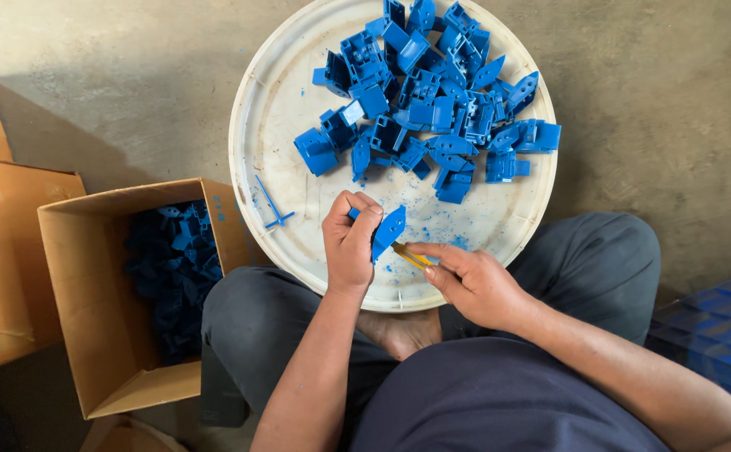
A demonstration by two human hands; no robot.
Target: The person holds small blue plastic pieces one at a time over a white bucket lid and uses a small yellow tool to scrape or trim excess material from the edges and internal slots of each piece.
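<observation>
I sit cross-legged on the concrete floor (pixel 114 100), a bare foot showing between my knees. My left hand (pixel 348 247) is curled closed around a blue plastic part (pixel 388 232), thumb and fingers pinching it so one angled end sticks out to the right. My right hand (pixel 470 280) is closed on a small yellow blade tool (pixel 413 256), index finger laid along it; the tip points left and sits just beside the lower edge of the held part, whether touching I cannot tell. Both hands hover over the near rim of a round white tray (pixel 269 125) resting against my legs. Blue shavings are scattered on the tray under the hands. A thin blue sprue piece (pixel 273 209) lies on the tray to the left of my left hand. Farther out, a pile of blue plastic parts (pixel 432 100) fills the far half of the tray. To the near left, an open cardboard box (pixel 106 335) stands on the floor with more blue parts inside. At the near right edge sits a blue crate (pixel 721 322).
</observation>
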